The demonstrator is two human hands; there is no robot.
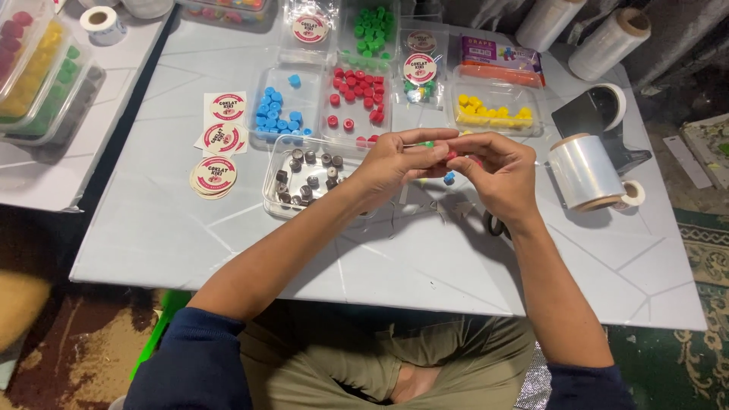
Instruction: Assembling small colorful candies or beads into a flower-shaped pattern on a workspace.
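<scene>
My left hand (pixel 402 161) and my right hand (pixel 497 173) meet above the middle of the white low table (pixel 152 228). Between their fingertips they pinch a thin stick strung with small round pieces, green, red and blue (pixel 448 156); most of it is hidden by the fingers. Just left of my left hand lies a clear tray of dark grey pieces (pixel 307 176). Behind the hands stand clear trays of blue pieces (pixel 279 114), red pieces (pixel 357 95), yellow pieces (pixel 490 110) and green pieces (pixel 372 30).
Round stickers (pixel 215 175) lie at the left of the trays. A roll of clear film (pixel 585 171) and a tape dispenser (pixel 604 121) stand at the right, with two more film rolls (pixel 607 42) behind. Stacked filled containers (pixel 38 68) sit on a side table at left.
</scene>
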